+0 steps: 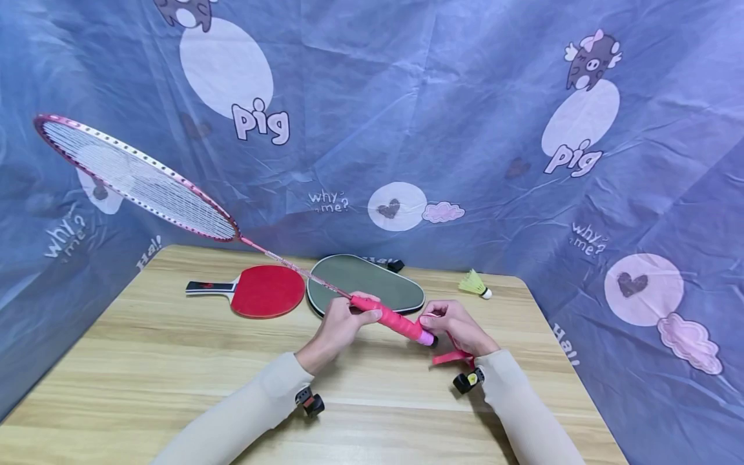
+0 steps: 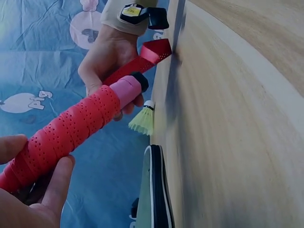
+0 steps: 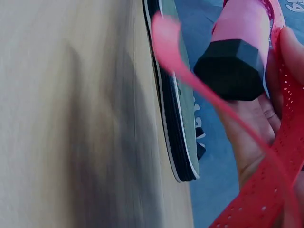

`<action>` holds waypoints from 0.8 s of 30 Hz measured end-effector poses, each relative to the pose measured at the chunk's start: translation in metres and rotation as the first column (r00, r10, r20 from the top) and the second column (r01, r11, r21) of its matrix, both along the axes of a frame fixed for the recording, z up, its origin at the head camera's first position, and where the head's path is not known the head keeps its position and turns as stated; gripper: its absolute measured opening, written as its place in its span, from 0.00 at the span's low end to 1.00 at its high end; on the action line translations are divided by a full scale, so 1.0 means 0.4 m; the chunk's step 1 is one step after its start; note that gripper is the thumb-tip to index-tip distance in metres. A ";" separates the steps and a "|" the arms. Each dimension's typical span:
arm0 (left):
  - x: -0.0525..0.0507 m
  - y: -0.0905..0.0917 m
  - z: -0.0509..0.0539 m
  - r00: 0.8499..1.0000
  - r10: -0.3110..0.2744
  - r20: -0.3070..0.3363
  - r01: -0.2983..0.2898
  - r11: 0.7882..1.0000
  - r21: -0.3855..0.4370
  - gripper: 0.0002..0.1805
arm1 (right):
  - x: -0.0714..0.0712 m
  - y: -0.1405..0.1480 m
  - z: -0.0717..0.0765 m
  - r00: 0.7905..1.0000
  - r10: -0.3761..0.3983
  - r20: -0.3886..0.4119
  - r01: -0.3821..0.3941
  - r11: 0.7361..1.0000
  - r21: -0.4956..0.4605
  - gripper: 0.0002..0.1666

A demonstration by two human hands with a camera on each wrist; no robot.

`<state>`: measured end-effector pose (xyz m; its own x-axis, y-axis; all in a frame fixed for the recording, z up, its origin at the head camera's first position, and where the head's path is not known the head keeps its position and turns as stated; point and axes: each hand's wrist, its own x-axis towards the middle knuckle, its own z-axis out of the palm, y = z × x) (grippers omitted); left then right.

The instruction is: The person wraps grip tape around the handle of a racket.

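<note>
A pink and white badminton racket [image 1: 281,259] slants across the head view, its strung head raised at the upper left. My left hand [image 1: 336,329] holds its handle between thumb and fingers. Red perforated grip tape [image 2: 76,126] is wound round most of the handle. Near the butt a pink strip of handle [image 2: 126,90] shows bare, ending in a black butt cap [image 3: 230,71]. My right hand [image 1: 459,328] pinches the tape beside the butt. From that hand a loose tape tail [image 1: 451,357] hangs over the table.
Behind the hands, a red table tennis bat [image 1: 268,292] and a green paddle case [image 1: 363,283] lie on the wooden table [image 1: 174,387]. A yellow shuttlecock [image 1: 473,284] lies at the back right. Blue printed cloth [image 1: 494,129] hangs behind and at the sides.
</note>
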<state>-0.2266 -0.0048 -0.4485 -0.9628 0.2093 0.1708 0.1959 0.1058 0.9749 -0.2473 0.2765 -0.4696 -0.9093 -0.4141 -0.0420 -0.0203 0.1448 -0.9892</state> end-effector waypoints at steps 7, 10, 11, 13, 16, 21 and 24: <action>-0.004 0.003 -0.010 0.999 -0.039 0.024 0.037 0.997 0.065 0.15 | -0.003 -0.007 -0.007 0.990 0.069 0.120 -0.071 0.997 0.012 0.06; -0.004 0.006 -0.011 0.999 -0.051 0.016 0.050 0.995 0.083 0.19 | -0.002 -0.013 -0.009 0.989 0.096 0.110 -0.099 0.995 0.023 0.08; -0.003 0.006 -0.011 0.999 -0.050 0.008 0.049 0.996 0.075 0.19 | -0.001 -0.015 -0.011 0.990 0.098 0.101 -0.101 0.995 0.022 0.08; -0.001 0.007 -0.009 0.999 -0.039 -0.010 0.039 0.998 0.039 0.19 | 0.000 -0.019 -0.012 0.992 0.097 0.077 -0.099 0.995 0.018 0.08; -0.001 0.006 -0.005 0.998 0.015 -0.054 -0.020 0.997 -0.080 0.18 | 0.002 -0.025 -0.013 0.997 0.071 0.039 -0.072 0.997 0.025 0.10; -0.002 0.005 -0.001 0.990 0.086 -0.112 -0.109 0.969 -0.221 0.16 | 0.003 -0.025 -0.005 0.999 0.028 -0.035 -0.025 0.996 0.084 0.08; 0.000 0.004 -0.004 0.992 0.083 -0.100 -0.102 0.974 -0.203 0.13 | 0.003 -0.014 -0.002 0.997 0.027 -0.074 -0.018 0.992 0.124 0.09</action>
<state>-0.2264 -0.0031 -0.4500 -0.9623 0.1603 0.2196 0.2616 0.3257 0.9085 -0.2459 0.2709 -0.4703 -0.9022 -0.4305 -0.0254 -0.0991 0.2644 -0.9593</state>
